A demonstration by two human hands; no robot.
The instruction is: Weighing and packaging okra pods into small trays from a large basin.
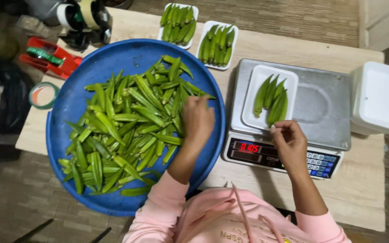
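A big round blue tray point(79, 96) holds a heap of green okra pods point(127, 126). My left hand point(197, 119) reaches into the right side of the heap, fingers curled among the pods; whether it grips one I cannot tell. A white foam tray point(260, 76) with several okra pods point(272, 101) sits on a steel electronic scale point(323, 105). My right hand point(289, 144) rests at the near edge of that white tray, fingertips touching its rim above the scale's display.
Two more white foam trays filled with okra point(178, 22) point(216, 42) lie at the far table edge. A stack of white foam trays point(381, 96) stands right of the scale. A red tape dispenser point(48, 56) and a tape roll point(43, 95) lie at the left.
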